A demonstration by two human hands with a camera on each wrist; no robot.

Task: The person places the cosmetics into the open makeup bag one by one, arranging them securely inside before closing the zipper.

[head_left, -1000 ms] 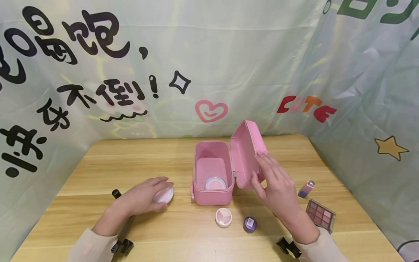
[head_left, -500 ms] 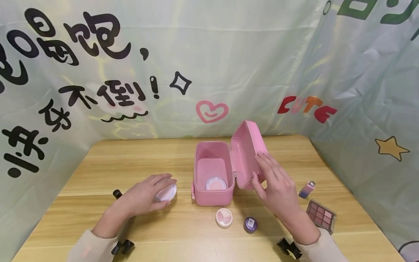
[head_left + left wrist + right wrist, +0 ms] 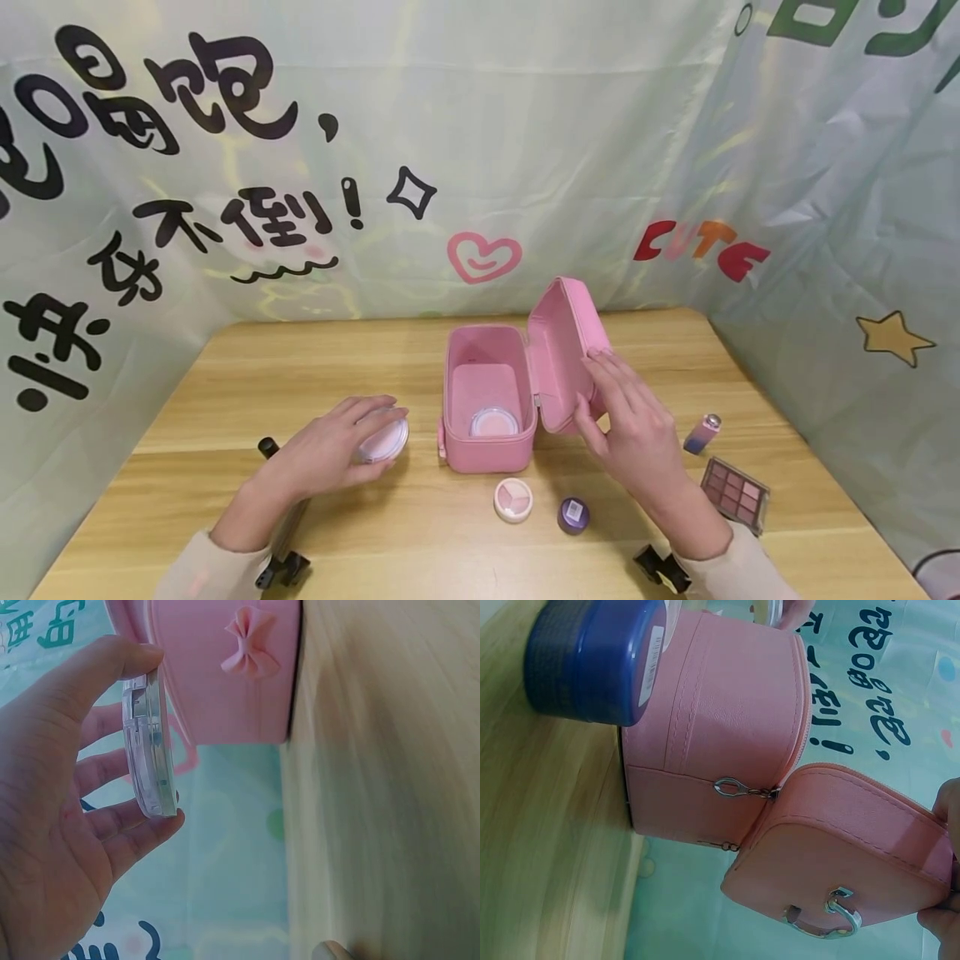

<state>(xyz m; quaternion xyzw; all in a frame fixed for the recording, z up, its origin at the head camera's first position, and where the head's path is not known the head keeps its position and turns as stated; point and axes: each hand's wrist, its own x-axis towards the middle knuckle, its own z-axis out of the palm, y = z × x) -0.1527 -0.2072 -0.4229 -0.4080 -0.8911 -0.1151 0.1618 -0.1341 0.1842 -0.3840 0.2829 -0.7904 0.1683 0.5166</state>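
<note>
My left hand [image 3: 326, 446] pinches a round clear-cased compact [image 3: 384, 442] by its edge, thumb on one side and fingers on the other. In the left wrist view the compact [image 3: 150, 746] is off the table, near the pink case's bow. The pink cosmetic case [image 3: 491, 457] stands upright with its lid swung out to the right. At the lid [image 3: 587, 312], my right hand [image 3: 637, 429] grips the free edge; in the right wrist view the lid [image 3: 832, 847] reaches the fingers at the frame's edge. Inside the case lies another round compact [image 3: 495, 421].
In front of the case lie a small three-part pink palette [image 3: 513, 499] and a purple-blue lidded jar [image 3: 573, 515]. To the right are a pink-and-blue tube [image 3: 702, 433] and an eyeshadow palette [image 3: 737, 492]. A black stick-like item [image 3: 267, 447] lies under the left forearm. Printed cloth surrounds the table.
My left hand has carried the compact slightly to the right, nearer the case. The right hand and the lid have stayed put.
</note>
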